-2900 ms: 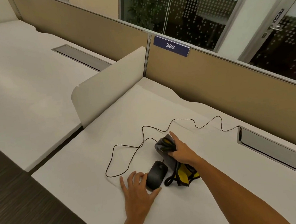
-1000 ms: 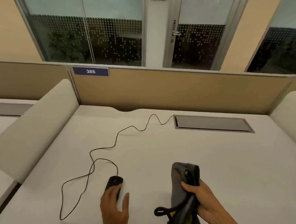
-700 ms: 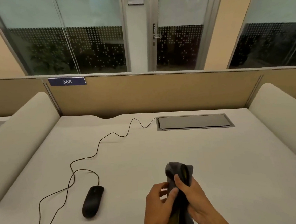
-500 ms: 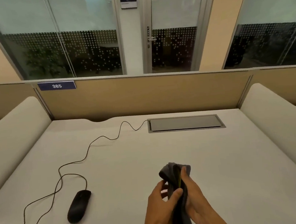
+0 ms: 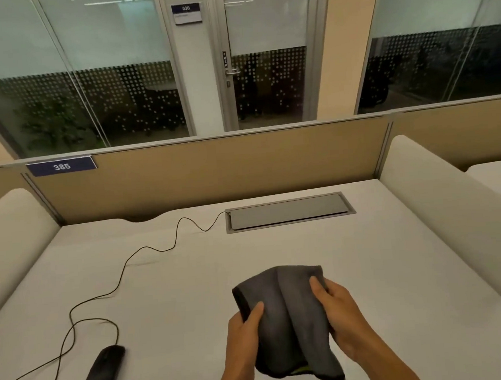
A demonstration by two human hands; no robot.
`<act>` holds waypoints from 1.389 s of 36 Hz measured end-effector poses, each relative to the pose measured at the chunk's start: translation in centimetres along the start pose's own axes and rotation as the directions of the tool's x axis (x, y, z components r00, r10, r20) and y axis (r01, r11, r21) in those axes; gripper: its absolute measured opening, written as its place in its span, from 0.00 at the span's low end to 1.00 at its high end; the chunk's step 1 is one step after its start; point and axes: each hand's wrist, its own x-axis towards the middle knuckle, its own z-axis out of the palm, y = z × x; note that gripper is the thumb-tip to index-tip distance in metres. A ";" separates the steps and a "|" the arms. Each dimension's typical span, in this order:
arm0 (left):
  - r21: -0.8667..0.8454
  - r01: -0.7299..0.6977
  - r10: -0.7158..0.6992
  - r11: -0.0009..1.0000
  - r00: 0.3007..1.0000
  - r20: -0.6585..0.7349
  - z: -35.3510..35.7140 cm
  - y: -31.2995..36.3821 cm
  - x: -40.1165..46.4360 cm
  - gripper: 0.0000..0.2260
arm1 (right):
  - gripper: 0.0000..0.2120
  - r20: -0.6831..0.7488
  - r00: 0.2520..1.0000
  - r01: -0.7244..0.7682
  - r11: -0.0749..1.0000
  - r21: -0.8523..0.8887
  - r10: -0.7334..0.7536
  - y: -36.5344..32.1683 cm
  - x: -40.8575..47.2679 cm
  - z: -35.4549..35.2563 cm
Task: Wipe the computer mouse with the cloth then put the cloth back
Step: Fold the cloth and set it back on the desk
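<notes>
A grey cloth (image 5: 284,315) with a yellow inner side hangs spread between both hands, above the white desk (image 5: 367,270). My left hand (image 5: 244,335) pinches its left edge and my right hand (image 5: 337,311) grips its right side. The black computer mouse (image 5: 103,373) lies untouched on the desk at the lower left, well left of my hands. Its thin black cable (image 5: 124,270) snakes back toward the rear of the desk.
A grey cable hatch (image 5: 289,212) is set into the back of the desk. White side dividers (image 5: 440,206) flank the desk and a tan partition (image 5: 212,168) with a "385" label stands behind. Glass walls and a door lie beyond.
My left hand left the mouse and joined the right on the cloth. The bunched cloth has been opened out between both hands. The view swung right, so the mouse sits further left.
</notes>
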 end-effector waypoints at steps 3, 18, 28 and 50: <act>-0.047 -0.015 0.018 0.999 0.998 0.055 -0.5 2.1 0.1 0.11 | 0.22 0.017 0.999 -0.040 0.990 0.138 0.038 -2.2 0.7 -2.7; 0.040 0.032 -0.047 0.999 0.897 0.440 -3.8 5.2 3.6 0.24 | 0.09 -0.142 0.980 -0.127 0.988 0.083 0.138 1.1 -0.9 -3.0; 0.170 -0.140 0.029 0.976 0.846 0.532 -1.3 3.7 5.4 0.30 | 0.09 -0.380 0.924 0.007 0.994 0.109 0.035 1.7 -2.0 -4.2; 0.219 -0.257 0.139 0.941 0.886 0.442 19.0 2.3 16.4 0.39 | 0.12 -0.368 0.926 -0.115 0.992 -0.054 0.088 -2.2 17.2 -19.8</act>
